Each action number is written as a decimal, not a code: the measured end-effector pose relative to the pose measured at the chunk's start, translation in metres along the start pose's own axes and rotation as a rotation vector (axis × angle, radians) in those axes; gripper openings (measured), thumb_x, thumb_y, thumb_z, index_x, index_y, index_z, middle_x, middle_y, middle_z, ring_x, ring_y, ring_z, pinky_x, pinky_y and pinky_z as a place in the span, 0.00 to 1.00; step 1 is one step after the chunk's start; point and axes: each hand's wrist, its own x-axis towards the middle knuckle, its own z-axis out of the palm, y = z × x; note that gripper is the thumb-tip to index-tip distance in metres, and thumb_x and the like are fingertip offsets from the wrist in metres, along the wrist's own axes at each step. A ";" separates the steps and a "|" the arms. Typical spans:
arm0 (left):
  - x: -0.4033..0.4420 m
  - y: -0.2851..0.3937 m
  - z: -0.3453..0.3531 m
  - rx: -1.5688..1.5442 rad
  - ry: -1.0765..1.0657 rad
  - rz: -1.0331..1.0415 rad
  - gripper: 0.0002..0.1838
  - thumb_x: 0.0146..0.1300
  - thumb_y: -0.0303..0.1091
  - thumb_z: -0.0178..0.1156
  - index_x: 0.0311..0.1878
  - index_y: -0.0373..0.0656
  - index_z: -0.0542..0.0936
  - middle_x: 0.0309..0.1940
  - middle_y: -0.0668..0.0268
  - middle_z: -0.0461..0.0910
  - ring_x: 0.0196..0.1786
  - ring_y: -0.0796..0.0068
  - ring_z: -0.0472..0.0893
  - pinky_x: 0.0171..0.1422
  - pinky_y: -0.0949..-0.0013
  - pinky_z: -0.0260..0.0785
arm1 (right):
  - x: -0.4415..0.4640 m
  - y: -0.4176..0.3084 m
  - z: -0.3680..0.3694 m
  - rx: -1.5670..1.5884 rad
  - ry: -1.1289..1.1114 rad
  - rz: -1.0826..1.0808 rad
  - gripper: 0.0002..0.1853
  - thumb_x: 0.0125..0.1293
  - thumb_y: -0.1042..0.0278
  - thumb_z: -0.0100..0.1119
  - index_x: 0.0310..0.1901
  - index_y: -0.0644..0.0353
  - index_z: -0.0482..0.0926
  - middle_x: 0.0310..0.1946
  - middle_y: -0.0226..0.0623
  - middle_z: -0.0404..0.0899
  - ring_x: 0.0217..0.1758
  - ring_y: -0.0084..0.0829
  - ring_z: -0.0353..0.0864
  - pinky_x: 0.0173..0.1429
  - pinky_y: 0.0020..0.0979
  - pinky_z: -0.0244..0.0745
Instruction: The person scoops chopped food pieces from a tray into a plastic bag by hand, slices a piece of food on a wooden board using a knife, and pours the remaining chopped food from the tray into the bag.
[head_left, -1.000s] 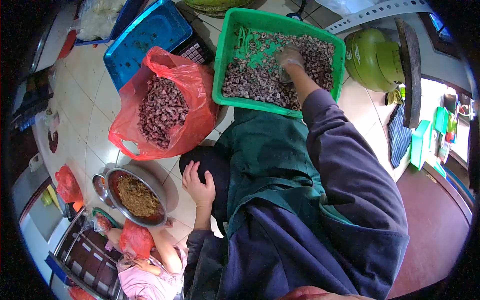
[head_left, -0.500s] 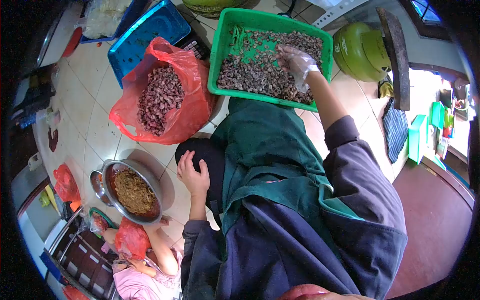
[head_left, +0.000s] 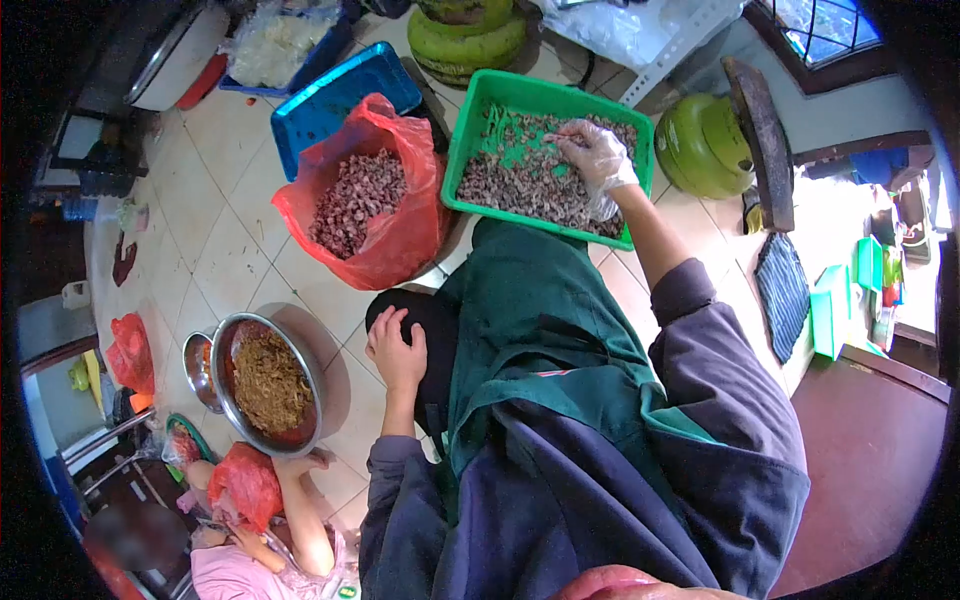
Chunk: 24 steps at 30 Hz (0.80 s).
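Note:
My right hand (head_left: 592, 160), in a clear plastic glove, is over the green plastic tray (head_left: 462, 135). Its fingertips are drawn together; a small pale pinkish bit shows at them, too small to name. Spread across the tray are many small greyish-brown curled pieces (head_left: 530, 190) that look like shellfish meat. Bare and with fingers apart, my left hand (head_left: 398, 352) rests on my dark-clothed knee. Left of the tray stands an open red plastic bag (head_left: 405, 240), holding similar, more purplish pieces (head_left: 360, 195).
A blue tray (head_left: 300, 135) lies behind the bag. At the lower left, a metal bowl (head_left: 318, 400) holds a brown mixture, near another person (head_left: 305, 510) with a red bag (head_left: 245, 485). Green gas cylinders (head_left: 690, 150) stand beyond the green tray.
The view has tilted, so the tray and bag sit lower in the picture. My right hand's fingers have drawn together over the pieces. My left hand stays on the knee.

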 end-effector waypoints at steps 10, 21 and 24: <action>0.023 0.000 0.004 -0.371 0.185 0.271 0.14 0.57 0.28 0.59 0.48 0.43 0.79 0.47 0.57 0.79 0.49 0.57 0.78 0.56 0.58 0.68 | 0.016 -0.012 -0.006 0.035 -0.040 0.052 0.11 0.63 0.63 0.62 0.46 0.53 0.82 0.38 0.39 0.85 0.40 0.31 0.83 0.46 0.31 0.76; 0.108 0.194 -0.051 -1.434 -0.051 0.238 0.23 0.61 0.30 0.63 0.57 0.35 0.70 0.47 0.58 0.78 0.39 0.79 0.78 0.44 0.73 0.73 | 0.007 -0.137 -0.050 0.218 -0.376 -0.282 0.12 0.65 0.67 0.60 0.47 0.62 0.79 0.40 0.37 0.82 0.42 0.25 0.79 0.49 0.28 0.74; 0.111 0.211 -0.050 -1.475 -0.057 0.214 0.21 0.62 0.31 0.63 0.56 0.37 0.71 0.44 0.63 0.77 0.36 0.82 0.77 0.39 0.76 0.72 | 0.000 -0.151 -0.050 0.197 -0.414 -0.288 0.12 0.65 0.66 0.59 0.47 0.61 0.79 0.38 0.36 0.82 0.42 0.25 0.79 0.49 0.29 0.74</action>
